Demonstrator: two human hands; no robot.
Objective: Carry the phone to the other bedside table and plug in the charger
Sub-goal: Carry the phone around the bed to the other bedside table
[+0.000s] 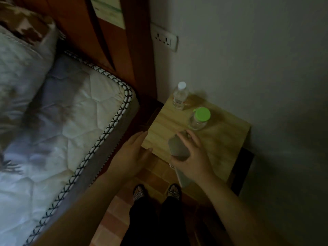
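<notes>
Right hand (190, 157) grasps a dark flat rectangular phone (178, 148) over the near edge of the light wooden bedside table (221, 139). Left hand (132, 153) is released, palm open, at the table's 8 o'clock corner. A green-lidded clear jar (199, 118) stands at the phone's 1 o'clock; a white-capped clear plastic bottle (180, 95) at 12 o'clock.

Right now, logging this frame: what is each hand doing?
Left hand: open, holding nothing, by the bedside table's near corner.
Right hand: closed around the phone over the table's front edge.
</notes>
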